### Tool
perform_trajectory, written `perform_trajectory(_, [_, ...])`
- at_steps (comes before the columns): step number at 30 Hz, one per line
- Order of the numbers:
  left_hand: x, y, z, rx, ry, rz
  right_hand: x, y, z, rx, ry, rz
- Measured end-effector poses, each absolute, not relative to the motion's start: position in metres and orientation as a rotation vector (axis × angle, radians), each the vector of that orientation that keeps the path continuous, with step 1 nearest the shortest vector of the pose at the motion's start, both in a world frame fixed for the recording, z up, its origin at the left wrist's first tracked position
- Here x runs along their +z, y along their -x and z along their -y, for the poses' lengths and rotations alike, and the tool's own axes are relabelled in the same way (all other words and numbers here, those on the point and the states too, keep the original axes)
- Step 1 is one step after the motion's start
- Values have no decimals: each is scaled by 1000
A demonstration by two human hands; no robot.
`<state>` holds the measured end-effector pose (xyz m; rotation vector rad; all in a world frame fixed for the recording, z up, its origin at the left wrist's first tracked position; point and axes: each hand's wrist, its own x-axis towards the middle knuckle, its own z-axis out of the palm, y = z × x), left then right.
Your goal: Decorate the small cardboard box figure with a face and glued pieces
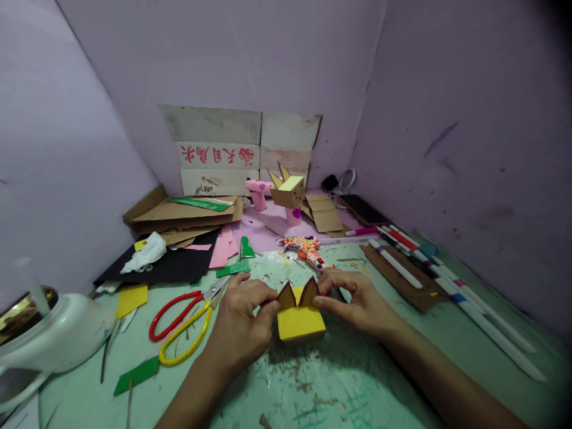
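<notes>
The yellow box sits low in the middle of the frame, where the left hand has its fingers pinched on the left ear and the right hand has its fingers pinched on the right ear. They are over a pale green worktop with brown crumbs and green scribbles near the bottom, scissors left of the middle, and long white sticks at the right. Light purple walls make a corner behind, with a big flat cardboard piece leaning at the upper middle and dark smudges on the right wall.
</notes>
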<state>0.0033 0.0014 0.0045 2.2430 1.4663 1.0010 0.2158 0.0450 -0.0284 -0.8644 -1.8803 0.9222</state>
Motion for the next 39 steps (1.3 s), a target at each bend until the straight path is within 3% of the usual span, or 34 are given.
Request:
perform_trajectory(17, [10, -4, 0, 944, -2113, -1516, -24, -224, -47, 954, 950, 1906])
perform_trajectory(27, [11, -4, 0, 929, -2077, -1541, -32, -220, -41, 1261, 818, 2156])
perform_trajectory(39, [7, 1, 2, 1103, -1871, -1487, -32, -213, -50, 1577, 581, 1552])
